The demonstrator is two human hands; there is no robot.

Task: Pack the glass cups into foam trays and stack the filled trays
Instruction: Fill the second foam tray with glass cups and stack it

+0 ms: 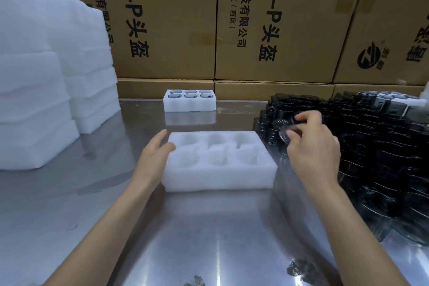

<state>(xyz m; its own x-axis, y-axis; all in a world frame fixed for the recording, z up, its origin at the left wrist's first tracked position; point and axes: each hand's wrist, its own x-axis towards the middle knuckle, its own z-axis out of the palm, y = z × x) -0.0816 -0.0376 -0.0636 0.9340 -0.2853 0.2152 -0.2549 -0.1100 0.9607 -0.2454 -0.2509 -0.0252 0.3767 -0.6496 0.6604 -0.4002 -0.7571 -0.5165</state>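
An empty white rectangular foam tray with six round pockets lies on the shiny steel table and serves as the landmark here. The left hand rests against the tray's left end, fingers straight and relaxed, holding nothing. To the tray's right, the right hand hangs over a big heap of dark glass cups, thumb and fingers curled around one small dark glass cup at the heap's near-left edge; the cup is blurred. Beyond the tray, near the back of the table, stands a second white foam tray with all six pockets filled by cups. Far to the tray's left rise tall stacks of white foam blocks. Behind everything, brown cardboard cartons with black printed characters form a wall.
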